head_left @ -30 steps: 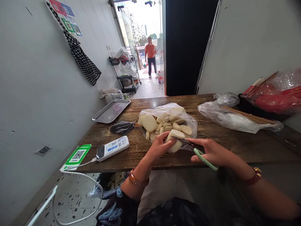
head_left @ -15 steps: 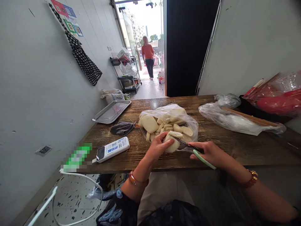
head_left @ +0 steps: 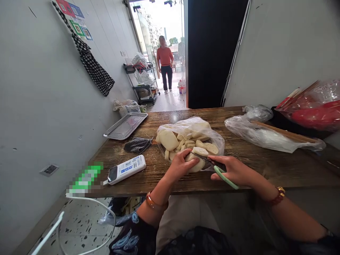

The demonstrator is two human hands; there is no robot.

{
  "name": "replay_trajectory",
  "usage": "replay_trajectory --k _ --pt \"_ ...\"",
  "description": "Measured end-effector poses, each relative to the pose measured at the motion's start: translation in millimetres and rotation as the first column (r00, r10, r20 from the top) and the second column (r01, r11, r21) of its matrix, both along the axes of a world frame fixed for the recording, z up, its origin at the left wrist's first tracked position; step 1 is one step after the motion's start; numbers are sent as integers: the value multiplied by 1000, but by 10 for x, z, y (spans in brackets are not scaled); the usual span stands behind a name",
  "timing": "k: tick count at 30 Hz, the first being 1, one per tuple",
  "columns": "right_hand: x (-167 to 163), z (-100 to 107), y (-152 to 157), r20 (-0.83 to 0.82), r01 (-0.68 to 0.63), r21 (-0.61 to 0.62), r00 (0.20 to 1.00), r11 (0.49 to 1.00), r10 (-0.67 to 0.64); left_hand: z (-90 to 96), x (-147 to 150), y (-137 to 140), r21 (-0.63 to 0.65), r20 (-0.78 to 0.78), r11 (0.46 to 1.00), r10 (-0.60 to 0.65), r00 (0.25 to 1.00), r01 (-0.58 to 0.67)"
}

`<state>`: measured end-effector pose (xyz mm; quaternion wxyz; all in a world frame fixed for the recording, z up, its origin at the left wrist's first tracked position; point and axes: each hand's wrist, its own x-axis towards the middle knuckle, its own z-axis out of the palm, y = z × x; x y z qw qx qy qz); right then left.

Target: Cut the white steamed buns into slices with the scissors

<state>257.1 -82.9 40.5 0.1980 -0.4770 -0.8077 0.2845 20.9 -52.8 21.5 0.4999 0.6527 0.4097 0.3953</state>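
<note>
My left hand (head_left: 180, 165) is closed around a pale steamed bun (head_left: 198, 166) just over the near side of a clear plastic bag (head_left: 218, 137). In my right hand (head_left: 235, 170) are scissors (head_left: 225, 178) with light green handles. Their dark blades lie across the bun, below a round flap at its top. Several bun slices and pieces (head_left: 169, 140) fill the bag beneath and beyond my hands. Part of the blades is hidden by the bun and my fingers.
On the wooden table (head_left: 156, 180) stand a white card device (head_left: 130, 169), a dark mesh cloth (head_left: 138, 144) and a metal tray (head_left: 126, 125). Plastic-wrapped sticks (head_left: 281, 131) lie at right. A person (head_left: 165, 58) stands in the doorway, beside a shelf cart (head_left: 143, 85).
The scissor blades have gone further across the bun, and my right hand has shifted slightly left. The bun has moved a little right. The person in the doorway has come nearer.
</note>
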Motion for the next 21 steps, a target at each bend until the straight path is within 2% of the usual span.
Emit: replay_trajectory --k 5,8,12,16,21 --pt "22 -101 67 11 17 25 1000 1000 -17 -46 -15 37 -72 51 997 18 999 -15" --pt "22 -149 107 -19 26 16 999 1000 -26 -75 -5 34 -149 173 988 51 984 -25" --pt "47 -191 143 -94 98 -24 991 995 -100 -82 6 4 -260 402 966 114 908 -6" --pt "120 -175 63 -117 182 -67 975 981 -189 -48 -8 -37 -349 526 937 180 831 18" --pt "190 -35 -146 -85 121 -59 988 991 -125 -7 -3 -73 -411 584 909 198 787 76"
